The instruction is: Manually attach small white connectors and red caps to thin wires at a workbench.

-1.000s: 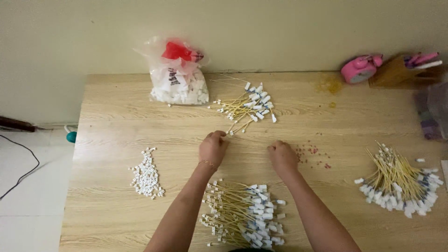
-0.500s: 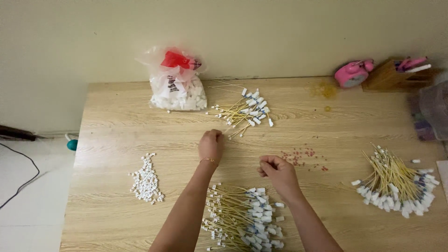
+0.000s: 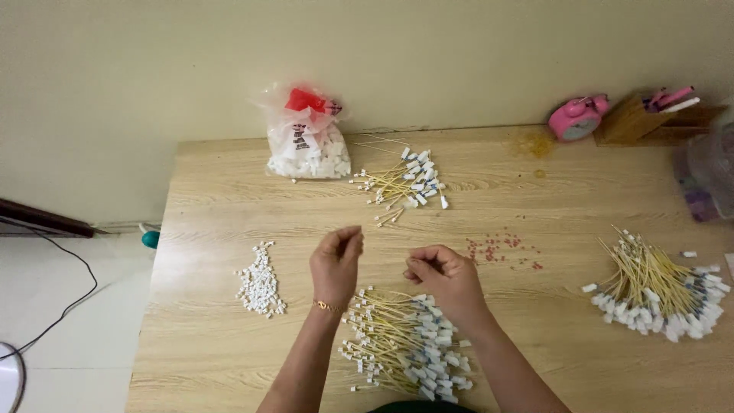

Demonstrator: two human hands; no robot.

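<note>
Both hands are raised above a pale wood-grain tabletop (image 3: pixel 229 359), directly beyond the near heap of thin yellow wires with small white plastic end-caps (image 3: pixel 405 348), which lies just under the wrists. The left hand (image 3: pixel 335 264) has thumb and forefinger pressed together at the tip, the other fingers curled; the right hand (image 3: pixel 447 277) is closed into a loose fist with its fingertips pinched toward the left. Whether either pinch encloses a wire or a cap cannot be told: anything there is too small to see. The pinched posture suits fine work on small parts, and the heap is near enough to be drawn from without reaching.

The surrounding supplies lie in separate groups around the fingers. Left of the left fingers lies a loose pile of tiny white plastic beads (image 3: pixel 260 281). Just right of the right fingers lies a scatter of small red specks (image 3: pixel 501 251). Beyond the fingertips, near the wall, lie a smaller fan of capped yellow wires (image 3: pixel 405 183) and a clear plastic bag of white pieces tied with red (image 3: pixel 307 141). Well to the right lies a larger bundle of capped yellow wires (image 3: pixel 661 287). A pink round alarm clock (image 3: pixel 577 116) and a wooden holder (image 3: pixel 642 118) stand at the far right edge.

Compared with half a second ago, the left hand has lifted off the tabletop and its fingers have drawn to a pinch; the right hand has moved slightly forward and toward the left. The heaps are unchanged.
</note>
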